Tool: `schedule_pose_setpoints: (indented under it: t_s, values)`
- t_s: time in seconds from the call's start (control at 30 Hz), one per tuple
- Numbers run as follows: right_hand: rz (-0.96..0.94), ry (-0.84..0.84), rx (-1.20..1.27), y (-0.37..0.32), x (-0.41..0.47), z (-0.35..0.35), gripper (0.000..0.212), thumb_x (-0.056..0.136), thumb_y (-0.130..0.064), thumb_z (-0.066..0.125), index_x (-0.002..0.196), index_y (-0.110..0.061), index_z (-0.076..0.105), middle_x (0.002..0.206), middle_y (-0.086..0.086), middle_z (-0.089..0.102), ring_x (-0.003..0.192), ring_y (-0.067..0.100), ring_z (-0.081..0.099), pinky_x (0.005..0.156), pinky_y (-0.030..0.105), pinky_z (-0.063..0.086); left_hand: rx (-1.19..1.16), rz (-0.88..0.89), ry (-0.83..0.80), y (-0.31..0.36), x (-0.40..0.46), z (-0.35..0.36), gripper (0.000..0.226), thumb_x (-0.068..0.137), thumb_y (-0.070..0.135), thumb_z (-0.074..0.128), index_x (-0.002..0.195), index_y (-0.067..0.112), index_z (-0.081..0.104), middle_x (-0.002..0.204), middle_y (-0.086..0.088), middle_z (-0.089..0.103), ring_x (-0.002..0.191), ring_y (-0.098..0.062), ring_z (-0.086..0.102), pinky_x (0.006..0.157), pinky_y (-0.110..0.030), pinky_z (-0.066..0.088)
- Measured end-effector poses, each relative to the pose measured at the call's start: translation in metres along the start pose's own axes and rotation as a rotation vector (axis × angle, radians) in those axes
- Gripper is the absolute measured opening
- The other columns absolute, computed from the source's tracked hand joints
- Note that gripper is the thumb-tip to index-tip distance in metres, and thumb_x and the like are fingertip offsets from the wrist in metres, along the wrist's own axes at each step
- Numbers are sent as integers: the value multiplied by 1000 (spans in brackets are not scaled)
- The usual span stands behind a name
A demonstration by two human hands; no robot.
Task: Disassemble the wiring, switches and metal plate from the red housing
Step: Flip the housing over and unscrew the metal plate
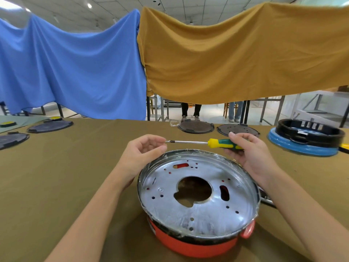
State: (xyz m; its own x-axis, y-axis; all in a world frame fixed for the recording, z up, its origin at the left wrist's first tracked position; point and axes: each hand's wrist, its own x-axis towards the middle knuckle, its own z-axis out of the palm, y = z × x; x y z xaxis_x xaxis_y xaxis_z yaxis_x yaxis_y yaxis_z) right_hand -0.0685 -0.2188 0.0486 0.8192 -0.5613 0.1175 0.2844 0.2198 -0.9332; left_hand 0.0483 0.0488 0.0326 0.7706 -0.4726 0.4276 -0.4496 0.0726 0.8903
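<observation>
Lying along the far left edge of the olive-cloth surface are several dark round plates, one with a yellow-topped piece on it. Nearer the middle, the left hand hovers just beyond the far left rim of the housing, its fingers loosely curled with fingertip and thumb meeting at the tip of the screwdriver; whether that grip actually pinches the tip cannot be told. The screwdriver lies level across the gap between the hands, its metal shaft pointing left. Below it, close to the near edge of the surface, sits the red housing, with the round metal plate seated in its top; the plate has a large central hole and several smaller holes and slots through which red shows. The right hand has its grip clenched around the yellow-and-green handle of the screwdriver, above the far right rim of the housing. Two more dark round discs lie at the far edge, and a black ring on a blue base stands near the far right corner.
</observation>
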Motion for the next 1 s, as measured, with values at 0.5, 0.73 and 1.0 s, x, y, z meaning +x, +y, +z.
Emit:
schedule_pose_setpoints:
  t_s: [0.5, 0.73, 1.0]
  values:
    - [-66, 2, -26, 1, -11, 2, 19, 84, -20, 73, 98, -12, 62, 109, 15, 69, 90, 21, 75, 67, 24, 59, 169, 96, 74, 4, 0, 7, 9, 87, 18, 74, 87, 27, 77, 81, 0, 76, 74, -18, 70, 68, -26, 56]
    - [-219, 18, -148, 4, -15, 5, 15, 86, -21, 74, 94, -15, 62, 103, 12, 69, 90, 21, 75, 68, 25, 60, 325, 166, 135, 2, 0, 6, 16, 90, 16, 71, 82, 31, 74, 78, 8, 73, 72, -13, 66, 68, -25, 55]
    - [-399, -92, -205, 2, -21, 4, 18, 82, -11, 75, 91, -18, 60, 103, 9, 68, 97, 23, 72, 75, 31, 61, 203, 129, 166, 3, 1, 5, 24, 91, 9, 69, 81, 31, 72, 77, 2, 75, 74, -12, 70, 71, -20, 55]
